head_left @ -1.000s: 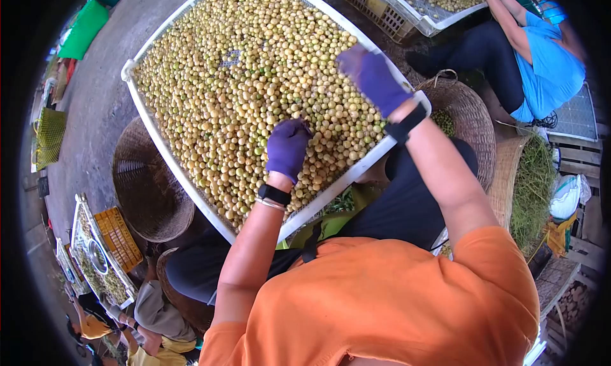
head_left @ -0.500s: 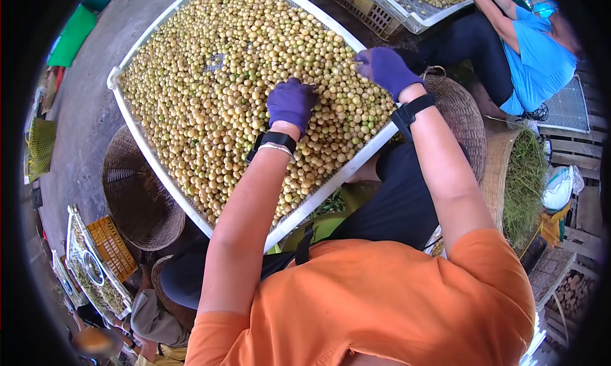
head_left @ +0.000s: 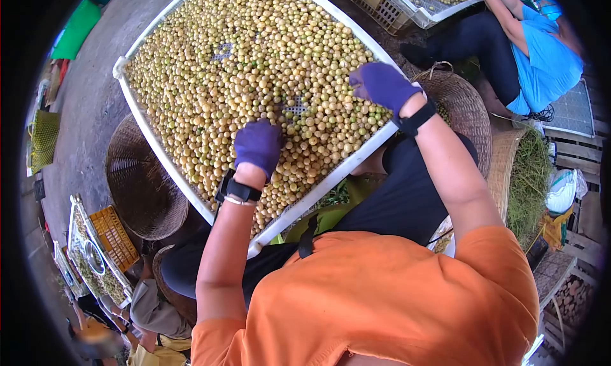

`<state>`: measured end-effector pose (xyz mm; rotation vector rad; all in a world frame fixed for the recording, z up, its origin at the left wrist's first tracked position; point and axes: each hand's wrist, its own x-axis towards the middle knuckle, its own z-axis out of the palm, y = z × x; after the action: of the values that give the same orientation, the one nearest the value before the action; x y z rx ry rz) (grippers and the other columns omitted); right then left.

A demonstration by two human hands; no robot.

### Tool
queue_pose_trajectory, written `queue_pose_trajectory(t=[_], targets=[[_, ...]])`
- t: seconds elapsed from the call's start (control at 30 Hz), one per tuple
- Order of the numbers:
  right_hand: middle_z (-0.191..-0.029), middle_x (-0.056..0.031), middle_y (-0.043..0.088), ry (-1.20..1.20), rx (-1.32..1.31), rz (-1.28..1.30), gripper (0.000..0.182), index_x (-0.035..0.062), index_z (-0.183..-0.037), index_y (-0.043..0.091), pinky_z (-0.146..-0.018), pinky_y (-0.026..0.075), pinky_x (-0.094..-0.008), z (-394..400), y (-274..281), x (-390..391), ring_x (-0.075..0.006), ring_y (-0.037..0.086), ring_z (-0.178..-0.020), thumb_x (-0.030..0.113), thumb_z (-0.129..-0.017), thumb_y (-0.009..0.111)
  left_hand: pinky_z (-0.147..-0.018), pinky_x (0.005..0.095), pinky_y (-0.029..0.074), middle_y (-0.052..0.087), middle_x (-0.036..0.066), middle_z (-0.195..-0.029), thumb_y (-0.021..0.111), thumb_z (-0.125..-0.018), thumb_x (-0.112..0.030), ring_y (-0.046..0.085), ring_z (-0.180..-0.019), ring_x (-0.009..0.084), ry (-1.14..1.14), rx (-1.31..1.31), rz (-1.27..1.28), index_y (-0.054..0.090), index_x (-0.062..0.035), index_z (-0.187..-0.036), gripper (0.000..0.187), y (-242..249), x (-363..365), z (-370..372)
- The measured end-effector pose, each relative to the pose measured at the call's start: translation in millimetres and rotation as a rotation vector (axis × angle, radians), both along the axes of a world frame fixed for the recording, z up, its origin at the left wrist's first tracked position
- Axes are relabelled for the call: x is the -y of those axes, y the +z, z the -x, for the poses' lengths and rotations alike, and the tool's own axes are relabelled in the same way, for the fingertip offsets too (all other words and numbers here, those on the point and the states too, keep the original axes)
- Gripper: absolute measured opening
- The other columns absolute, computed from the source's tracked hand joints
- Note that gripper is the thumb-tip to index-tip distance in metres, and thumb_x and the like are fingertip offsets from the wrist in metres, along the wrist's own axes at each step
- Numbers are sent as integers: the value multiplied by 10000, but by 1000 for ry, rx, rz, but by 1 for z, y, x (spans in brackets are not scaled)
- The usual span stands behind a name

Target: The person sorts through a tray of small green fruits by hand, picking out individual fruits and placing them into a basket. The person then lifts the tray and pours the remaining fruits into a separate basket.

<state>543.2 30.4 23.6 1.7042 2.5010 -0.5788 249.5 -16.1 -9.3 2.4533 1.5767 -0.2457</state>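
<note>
Small round yellow-green fruits (head_left: pixel 210 105) fill a white-rimmed mesh tray (head_left: pixel 347 170) in front of me. My left hand (head_left: pixel 258 148), in a purple glove, presses down among the fruits in the near part of the tray; its fingertips are hidden. My right hand (head_left: pixel 384 88), gloved the same way, hovers over the tray's right side with its fingers curled in. Whatever it may hold does not show. Between the hands, a patch of bare mesh (head_left: pixel 294 106) appears among the fruits.
Woven baskets stand left (head_left: pixel 143 181) and right (head_left: pixel 464 111) of the tray. Green stalks (head_left: pixel 531 181) fill another basket farther right. A person in blue (head_left: pixel 547 61) sits by a second fruit tray (head_left: pixel 423 13) at the top right. A yellow crate (head_left: pixel 114 239) stands lower left.
My left hand has drawn back toward me and to the left through the fruits. A bare mesh patch now shows where it was. My right hand has shifted slightly down.
</note>
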Motion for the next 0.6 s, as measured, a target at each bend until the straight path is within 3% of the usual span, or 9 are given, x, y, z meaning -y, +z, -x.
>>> queue_pose_trajectory(t=[0.03,0.1,0.2,0.33,0.43,0.47,0.5,0.6], targets=[[-894,-140,641,32,-36,-19,214,81,-929,650,-787,475,-424,1,-10,4,-324,614,-888,244,-790,658,-736,412,503,621,92,-952,592,-834,-276,621,-888,287,20,-14,22,702,-149,-924,191,2,5,4],[-817,-126,656,59,-105,-330,119,122,-861,666,-710,496,-432,9,-29,3,-301,647,-811,212,-812,606,-745,410,499,612,92,-969,611,-825,-271,612,-902,286,37,64,-87,692,-157,-964,198,11,10,4],[-786,-108,657,139,-130,-400,120,128,-816,676,-666,494,-430,21,-43,-10,-291,654,-764,197,-812,578,-771,402,495,607,107,-1003,652,-803,-250,605,-925,294,109,216,-129,675,-167,-1018,231,12,8,-11],[-781,-95,672,149,193,-328,121,129,-745,697,-658,500,-414,42,-47,-13,-277,667,-735,210,-774,611,-733,413,511,619,117,-1015,657,-814,-296,622,-877,303,32,285,-45,655,-158,-1051,274,-1,0,-45],[-796,-100,680,136,155,-283,130,124,-756,702,-665,501,-410,42,-44,-14,-275,670,-740,245,-743,656,-679,416,510,613,100,-950,644,-820,-332,625,-841,294,13,292,1,660,-167,-1000,246,-16,13,-55],[-787,-101,683,136,113,-261,164,112,-751,702,-663,499,-411,42,-40,-13,-277,668,-729,272,-715,692,-648,421,505,608,95,-910,649,-812,-322,629,-786,298,-95,263,-49,664,-172,-974,221,-18,17,-50],[-777,-95,669,123,138,-260,174,119,-749,692,-661,488,-416,43,-41,-14,-276,660,-731,291,-730,685,-671,396,497,620,80,-921,627,-819,-388,629,-830,256,-174,223,-13,687,-208,-947,229,-20,18,-45],[-734,-84,647,99,193,-261,198,129,-733,676,-649,466,-417,47,-48,-13,-270,648,-723,325,-758,670,-714,406,507,619,92,-931,626,-825,-339,629,-851,281,-14,280,3,677,-181,-973,222,-2,11,-42]])
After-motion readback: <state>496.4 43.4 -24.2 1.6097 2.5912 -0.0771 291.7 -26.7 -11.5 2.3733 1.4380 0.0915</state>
